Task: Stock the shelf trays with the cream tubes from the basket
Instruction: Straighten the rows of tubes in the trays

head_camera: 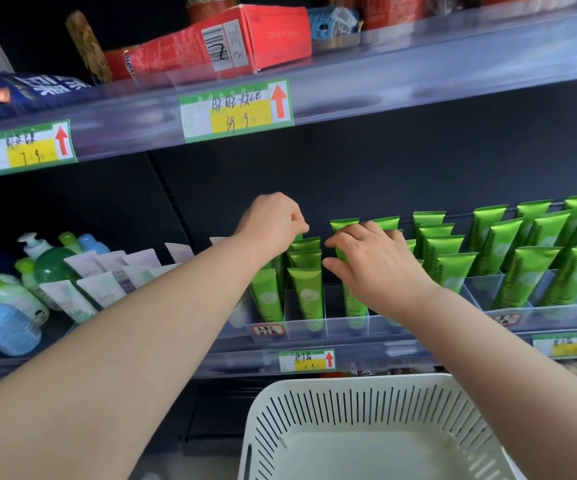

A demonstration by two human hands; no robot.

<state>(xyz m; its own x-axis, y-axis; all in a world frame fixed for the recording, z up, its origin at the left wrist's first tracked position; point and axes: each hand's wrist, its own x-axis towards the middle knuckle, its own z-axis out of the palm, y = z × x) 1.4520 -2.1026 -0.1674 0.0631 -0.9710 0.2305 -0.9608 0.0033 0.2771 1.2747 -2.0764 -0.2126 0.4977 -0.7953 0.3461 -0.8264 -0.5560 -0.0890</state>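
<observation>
Green cream tubes stand upright in rows inside clear divided shelf trays on the middle shelf. My left hand reaches to the back of a left row, its curled fingers pinching the top of a green tube there. My right hand lies with spread, relaxed fingers over the tops of the tubes in the neighbouring row, touching them. More green tubes fill the trays to the right. A white slotted basket sits below the shelf at the bottom; no tube shows inside it.
White and lilac tubes and green and blue pump bottles stand at the left of the same shelf. The upper shelf carries a red box and blue packets. Price tags hang on the shelf edges.
</observation>
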